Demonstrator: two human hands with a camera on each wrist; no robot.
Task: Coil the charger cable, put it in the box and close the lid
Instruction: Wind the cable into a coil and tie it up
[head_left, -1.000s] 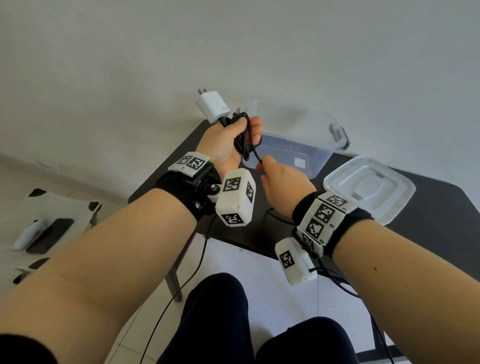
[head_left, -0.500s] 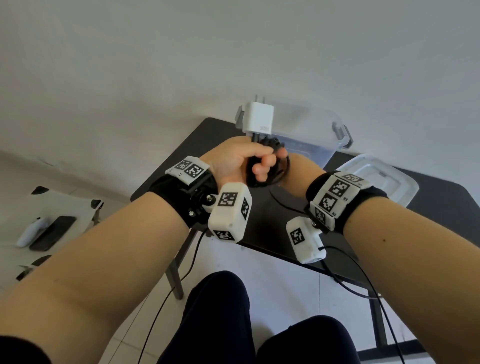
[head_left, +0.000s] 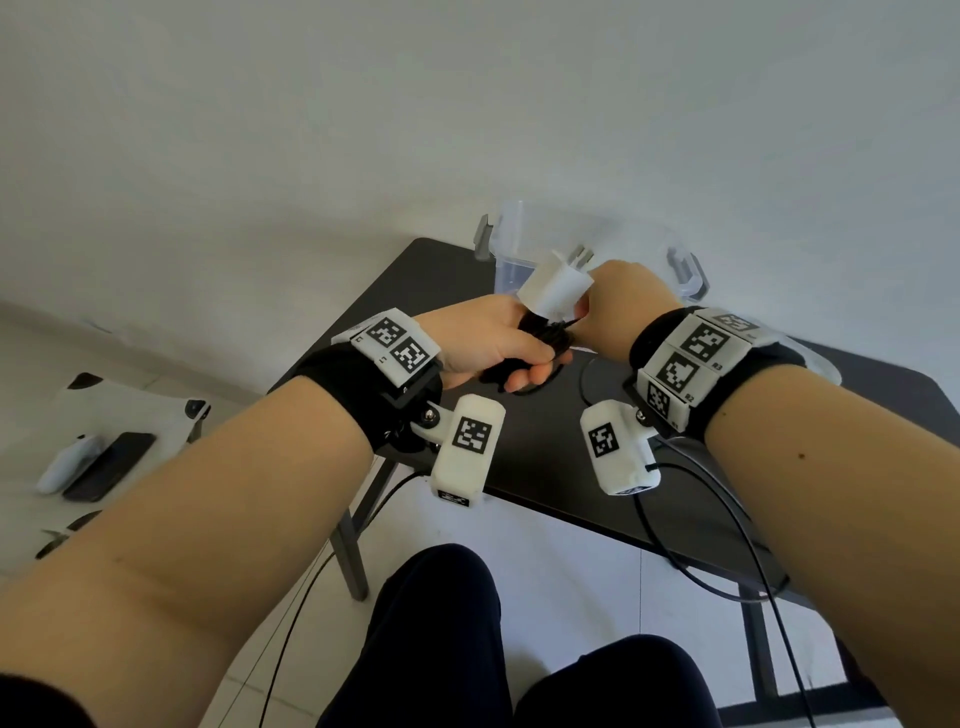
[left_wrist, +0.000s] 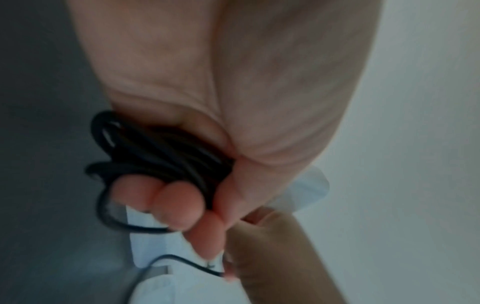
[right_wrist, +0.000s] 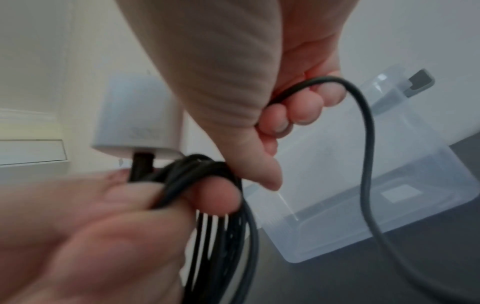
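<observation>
My left hand (head_left: 493, 343) grips a bundle of black charger cable (head_left: 545, 338) loops above the black table (head_left: 545, 447). The white plug (head_left: 556, 291) sticks up from the bundle, tilted right. My right hand (head_left: 618, 306) is just right of the bundle, its fingers (right_wrist: 298, 107) curled round the loose strand (right_wrist: 366, 131), which arcs away from the coil (right_wrist: 207, 172). The left wrist view shows the coil (left_wrist: 155, 152) in my left fingers (left_wrist: 176, 205). The clear box (head_left: 511, 244) stands open behind both hands. Its lid (head_left: 815, 358) lies to the right, mostly hidden by my right wrist.
The table's near edge runs just below my wrists, and the wrist camera wires (head_left: 701, 545) hang over it. On the floor at left lie a white controller (head_left: 67, 465) and a black phone (head_left: 111, 465). My knees (head_left: 441, 623) are under the table's near edge.
My right hand has gone from below the coil to its right side, carrying the loose strand round. The plug swung from upper left to tilting right, and my left hand moved lower and nearer.
</observation>
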